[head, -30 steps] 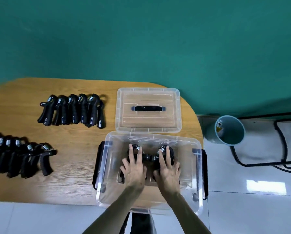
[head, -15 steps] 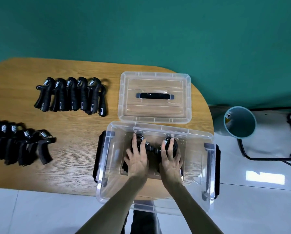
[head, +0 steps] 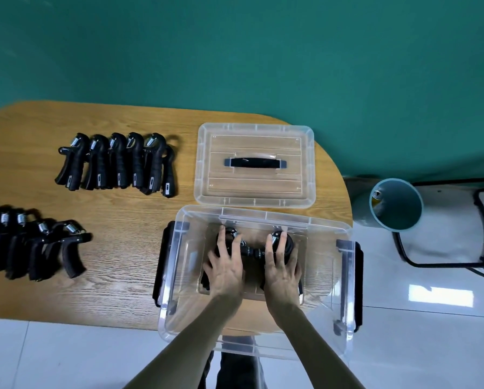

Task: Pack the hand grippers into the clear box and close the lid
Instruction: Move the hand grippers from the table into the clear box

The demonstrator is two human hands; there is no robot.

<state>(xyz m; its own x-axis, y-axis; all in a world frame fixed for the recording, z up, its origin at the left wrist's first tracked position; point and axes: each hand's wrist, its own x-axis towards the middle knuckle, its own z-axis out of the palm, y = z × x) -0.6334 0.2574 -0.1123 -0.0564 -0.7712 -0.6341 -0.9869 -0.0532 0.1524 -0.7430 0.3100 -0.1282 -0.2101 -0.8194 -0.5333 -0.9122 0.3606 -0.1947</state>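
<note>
You are reaching both hands down into the clear box (head: 176,276), which is sitting open at the 5 o'clock corner of the wooden table (head: 123,248). Your left hand (head: 226,272) is lying flat, with the fingers spread wide, on top of a black hand gripper at the left of the box floor. Your right hand (head: 281,272) is lying the same way, fingers also spread, on a second gripper at the right. The two grippers in the box (head: 252,251) are meeting between your hands, with their metal springs pointing to 12 o'clock. I cannot tell whether your fingers are closing around them or only pressing on them.

The lid (head: 254,189) is resting flat on the table just at 12 o'clock of the box, with its black handle facing up. A row of grippers (head: 117,164) is waiting at 10 o'clock of the box, and another row (head: 33,245) is lying at 9 o'clock, near the table edge. A teal bin (head: 395,204) is standing on the floor at 2 o'clock.
</note>
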